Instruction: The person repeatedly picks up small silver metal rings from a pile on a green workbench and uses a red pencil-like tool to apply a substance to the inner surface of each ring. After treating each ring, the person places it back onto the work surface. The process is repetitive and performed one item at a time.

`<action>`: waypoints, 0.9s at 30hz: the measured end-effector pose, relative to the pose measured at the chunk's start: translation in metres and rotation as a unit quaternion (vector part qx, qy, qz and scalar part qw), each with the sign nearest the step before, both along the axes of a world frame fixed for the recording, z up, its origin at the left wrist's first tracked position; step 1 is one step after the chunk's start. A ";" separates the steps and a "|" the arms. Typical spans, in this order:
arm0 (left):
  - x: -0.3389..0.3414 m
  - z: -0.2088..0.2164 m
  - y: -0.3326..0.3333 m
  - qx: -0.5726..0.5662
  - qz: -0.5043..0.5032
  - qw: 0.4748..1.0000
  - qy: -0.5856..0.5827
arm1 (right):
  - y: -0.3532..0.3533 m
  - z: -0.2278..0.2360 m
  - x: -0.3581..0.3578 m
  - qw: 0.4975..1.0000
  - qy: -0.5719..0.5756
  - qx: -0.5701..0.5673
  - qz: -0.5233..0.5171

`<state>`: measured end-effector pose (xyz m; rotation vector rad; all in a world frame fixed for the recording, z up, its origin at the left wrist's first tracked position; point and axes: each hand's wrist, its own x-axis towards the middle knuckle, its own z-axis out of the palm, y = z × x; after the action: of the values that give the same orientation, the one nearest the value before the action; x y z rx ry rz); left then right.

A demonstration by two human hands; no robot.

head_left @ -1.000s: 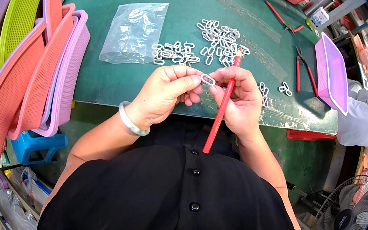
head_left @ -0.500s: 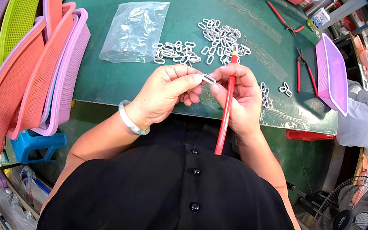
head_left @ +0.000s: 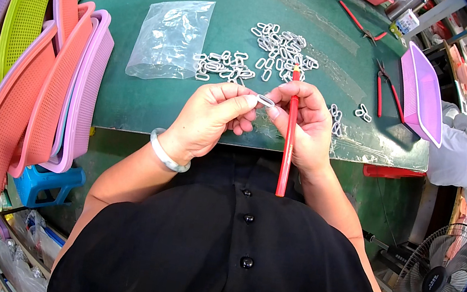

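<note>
Grey in the head view, one oval link (head_left: 265, 101) is hovering over the green table (head_left: 131, 111) by its near edge, left hand (head_left: 211, 110) and right hand (head_left: 307, 129) pinching its ends; it is facing more edge-on than a second ago, suggesting handling is continuing.

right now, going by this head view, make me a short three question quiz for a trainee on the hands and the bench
1. Open: what do the left hand and the right hand pinch together?
2. True or false: the clear plastic bag lies left of the loose silver oval links on the green table.
3. Choose: the long, slim red pen-shaped stick is held by
a) the left hand
b) the right hand
c) neither

Key:
1. One small silver oval metal link
2. True
3. b
</note>
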<state>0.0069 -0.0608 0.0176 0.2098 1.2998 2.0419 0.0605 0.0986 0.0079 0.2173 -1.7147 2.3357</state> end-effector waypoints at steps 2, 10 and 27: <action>0.000 0.000 0.000 -0.002 0.002 1.000 -0.003 | 0.000 -0.001 0.000 1.000 0.000 -0.002 0.002; 0.001 0.001 -0.002 0.007 -0.007 1.000 0.001 | 0.001 -0.003 0.000 1.000 0.002 -0.002 0.003; 0.012 0.001 0.005 -0.133 0.096 0.891 0.423 | 0.003 -0.010 -0.001 0.999 0.025 0.011 0.019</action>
<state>0.0185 -0.0560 0.0191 0.9551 2.1734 1.9518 0.0590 0.1018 -0.0021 0.3119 -1.7280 2.3201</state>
